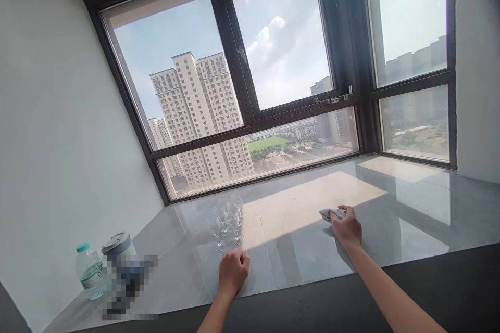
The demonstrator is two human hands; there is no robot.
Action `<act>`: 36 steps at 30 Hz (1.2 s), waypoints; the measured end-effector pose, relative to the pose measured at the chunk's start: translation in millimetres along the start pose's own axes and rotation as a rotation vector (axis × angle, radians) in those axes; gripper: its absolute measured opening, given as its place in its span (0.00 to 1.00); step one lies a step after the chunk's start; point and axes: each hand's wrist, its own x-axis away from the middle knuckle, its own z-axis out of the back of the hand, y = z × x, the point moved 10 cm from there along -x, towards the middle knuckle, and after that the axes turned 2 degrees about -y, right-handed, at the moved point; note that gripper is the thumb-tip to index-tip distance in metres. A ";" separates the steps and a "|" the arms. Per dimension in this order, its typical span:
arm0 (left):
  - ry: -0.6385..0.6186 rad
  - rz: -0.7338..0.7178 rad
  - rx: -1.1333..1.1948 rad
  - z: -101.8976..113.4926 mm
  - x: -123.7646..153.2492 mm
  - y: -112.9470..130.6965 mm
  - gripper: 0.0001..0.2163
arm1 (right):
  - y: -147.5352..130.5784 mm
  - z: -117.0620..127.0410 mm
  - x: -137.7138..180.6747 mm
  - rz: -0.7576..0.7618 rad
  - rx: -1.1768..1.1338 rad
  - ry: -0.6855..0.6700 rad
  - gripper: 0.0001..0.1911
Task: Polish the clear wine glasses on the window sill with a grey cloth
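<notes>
My right hand [347, 226] grips a folded whitish cloth [327, 214] between thumb and fingers, just over the glossy tiled window sill [291, 250]. Whether the cloth touches the surface I cannot tell. Closer to the sill's front edge, my left hand [233, 273] rests on the tiles as a loose fist, and nothing shows in it. Just beyond that fist stands a cluster of several small clear stemmed glasses [236, 226], upright and close together.
At the sill's left end stand a clear plastic bottle [89, 273] with a green cap and a lidded cup [119, 244]. A blurred-out dark patch lies beside them. Dark-framed windows [250, 130] rise behind, and a white wall [70, 130] bounds the left.
</notes>
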 end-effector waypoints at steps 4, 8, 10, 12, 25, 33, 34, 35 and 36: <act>-0.004 -0.022 0.011 -0.7 -0.1 0.5 0.19 | -3.8 1.1 2.5 0.023 -0.009 0.001 0.25; 0.003 -0.011 0.003 -0.5 -1.1 -1.6 0.19 | -7.0 3.3 4.1 0.036 -0.012 0.017 0.25; 0.010 -0.013 -0.001 -0.2 -1.4 -1.5 0.19 | -7.0 3.1 3.7 0.037 -0.012 0.017 0.25; 0.012 -0.022 -0.003 -0.3 -1.3 -0.5 0.19 | -5.5 2.7 2.9 0.033 -0.006 0.019 0.24; 0.018 0.021 0.040 6.0 -2.0 -2.3 0.12 | -8.7 6.7 5.2 0.018 -0.040 0.032 0.24; 0.163 0.402 0.349 4.0 -31.9 -45.0 0.21 | -5.9 3.4 3.4 0.037 -0.059 0.018 0.24; 0.156 0.444 0.369 -0.1 -36.4 -50.1 0.23 | -5.7 2.9 3.0 0.043 -0.068 0.017 0.24; 0.141 0.469 0.376 -4.5 -41.2 -53.5 0.24 | -5.9 2.7 2.6 0.052 -0.076 0.020 0.23; 0.119 0.479 0.374 -8.9 -46.2 -55.5 0.24 | -6.4 2.8 2.2 0.063 -0.079 0.027 0.23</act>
